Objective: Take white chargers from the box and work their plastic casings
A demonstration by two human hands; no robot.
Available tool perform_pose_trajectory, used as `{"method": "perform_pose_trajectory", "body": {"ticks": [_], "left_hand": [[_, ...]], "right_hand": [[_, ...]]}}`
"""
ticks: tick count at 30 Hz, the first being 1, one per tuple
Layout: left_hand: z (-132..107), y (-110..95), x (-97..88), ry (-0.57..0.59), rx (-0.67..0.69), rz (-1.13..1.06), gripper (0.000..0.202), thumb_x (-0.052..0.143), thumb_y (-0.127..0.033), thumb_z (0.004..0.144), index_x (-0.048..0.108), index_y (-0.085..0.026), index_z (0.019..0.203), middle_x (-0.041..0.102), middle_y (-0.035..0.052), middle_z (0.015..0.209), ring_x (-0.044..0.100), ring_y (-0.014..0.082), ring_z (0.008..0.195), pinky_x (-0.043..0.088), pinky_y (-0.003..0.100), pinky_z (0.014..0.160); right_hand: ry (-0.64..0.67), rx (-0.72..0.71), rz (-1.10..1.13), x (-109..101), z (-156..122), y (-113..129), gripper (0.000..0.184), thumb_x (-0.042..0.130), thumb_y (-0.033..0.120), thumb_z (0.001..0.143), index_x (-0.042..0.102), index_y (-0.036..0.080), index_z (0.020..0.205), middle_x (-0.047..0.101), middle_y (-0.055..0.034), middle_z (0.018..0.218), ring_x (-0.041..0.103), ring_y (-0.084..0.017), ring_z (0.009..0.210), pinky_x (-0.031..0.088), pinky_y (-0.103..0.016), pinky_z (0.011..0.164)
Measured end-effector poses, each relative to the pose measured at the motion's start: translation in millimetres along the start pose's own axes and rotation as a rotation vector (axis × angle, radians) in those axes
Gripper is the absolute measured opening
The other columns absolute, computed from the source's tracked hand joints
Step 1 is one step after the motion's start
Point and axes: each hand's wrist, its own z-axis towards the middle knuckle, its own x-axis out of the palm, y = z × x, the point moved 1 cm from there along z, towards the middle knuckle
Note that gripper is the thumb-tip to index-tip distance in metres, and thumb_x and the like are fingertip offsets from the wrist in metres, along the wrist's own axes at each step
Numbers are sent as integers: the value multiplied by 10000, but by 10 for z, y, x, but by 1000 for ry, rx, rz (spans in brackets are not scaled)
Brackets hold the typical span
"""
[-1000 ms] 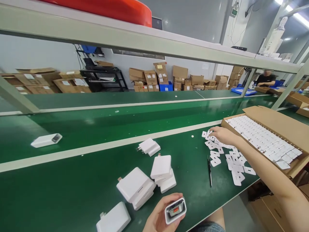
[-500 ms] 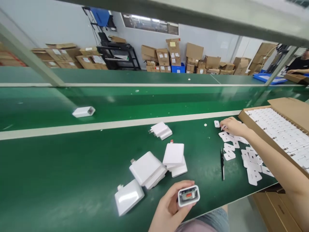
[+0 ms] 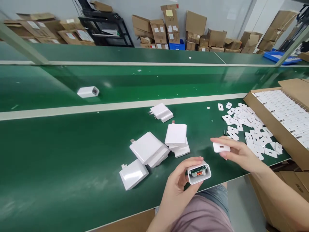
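- Head view: holding an open white charger [image 3: 199, 178] in the left hand [image 3: 177, 183], above the near edge of the green counter [image 3: 60, 154]. Grip clamped on the shell's sides, thumb below, fingers above.
- Turned open end toward the head, probably for a clear look at the circuit board [image 3: 198, 169] and orange part [image 3: 199, 173] inside.
- Pinching a small white cover [image 3: 218, 148] in the right hand [image 3: 238, 154], near the charger but apart from it. Grip closed on the edges, perhaps to spare the flat face with its dark slot.
- Heaped beyond the right hand, apparently for easy picking: loose white covers [image 3: 243, 116]. Half hidden there: a thin dark tool [image 3: 225, 132].
- Grouped left of the hands, some stacked, likely to save room: white chargers [image 3: 147, 146]. Just behind: a charger with metal prongs [image 3: 161, 112]. Farther back, beyond the pale strip [image 3: 120, 106]: a lone charger [image 3: 88, 92].
- Set at the right, probably for order: an open carton [image 3: 264, 115] packed with white pieces [image 3: 289, 106] in rows.
- Stuck on cardboard boxes [image 3: 158, 33] at the back: white and yellow labels [image 3: 169, 13], too small to read. Cannot make out any brand or writing on chargers or covers.
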Motion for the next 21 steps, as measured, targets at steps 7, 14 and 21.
{"method": "perform_pose_trajectory", "body": {"ticks": [7, 14, 21], "left_hand": [[28, 124, -62, 103, 62, 5, 244, 781, -201, 812, 771, -276, 1043, 742, 56, 1160, 694, 204, 1105, 577, 229, 880], [-68, 38, -61, 193, 98, -12, 299, 741, -262, 856, 749, -274, 1155, 752, 74, 1148, 723, 216, 1007, 594, 240, 825], [-90, 135, -108, 112, 113, 2, 302, 746, -366, 856, 767, -255, 1136, 749, 93, 1192, 727, 255, 1036, 623, 287, 828]], "right_hand": [[69, -337, -359, 250, -212, 249, 689, 489, 283, 1056, 102, 364, 1620, 659, -70, 1322, 632, -186, 1155, 540, -313, 969], [262, -422, -359, 382, -32, 353, 738, 519, 328, 1040, 72, 323, 1627, 594, -105, 1440, 549, -245, 1335, 500, -427, 1076], [236, -397, -331, 462, -65, 345, 765, 567, 253, 1013, 116, 314, 1628, 574, -85, 1475, 505, -251, 1395, 404, -476, 1178]]}}
